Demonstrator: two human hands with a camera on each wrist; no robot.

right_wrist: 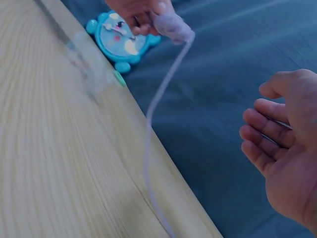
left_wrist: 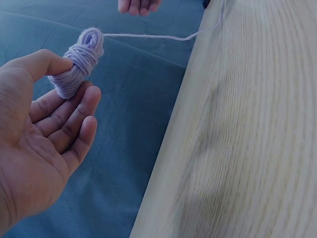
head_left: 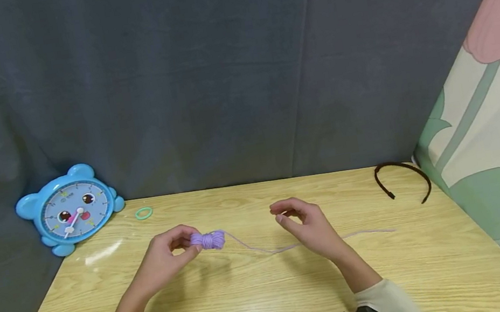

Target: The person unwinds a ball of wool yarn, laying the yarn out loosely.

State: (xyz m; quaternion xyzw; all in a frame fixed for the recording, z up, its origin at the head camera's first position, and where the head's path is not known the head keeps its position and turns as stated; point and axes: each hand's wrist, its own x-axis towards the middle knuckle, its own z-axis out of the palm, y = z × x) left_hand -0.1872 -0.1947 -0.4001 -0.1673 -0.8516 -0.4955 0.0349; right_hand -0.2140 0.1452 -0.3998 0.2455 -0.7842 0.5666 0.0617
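A small bundle of purple yarn (head_left: 208, 240), wound around its middle, is pinched between the thumb and fingers of my left hand (head_left: 168, 257) above the table. In the left wrist view the thumb presses on the wrapped yarn (left_wrist: 83, 57) while the fingers support it from below. From the bundle a loose strand (head_left: 257, 249) runs down to the right, passes under my right hand (head_left: 308, 227) and lies along the table. My right hand holds nothing; in the right wrist view its fingers (right_wrist: 267, 130) are relaxed, apart from the strand.
A blue bear-shaped clock (head_left: 76, 210) stands at the table's back left, with a green ring (head_left: 143, 213) beside it. A dark headband (head_left: 401, 163) lies at the back right. A dark curtain (head_left: 217, 74) hangs behind the wooden table (head_left: 247, 200).
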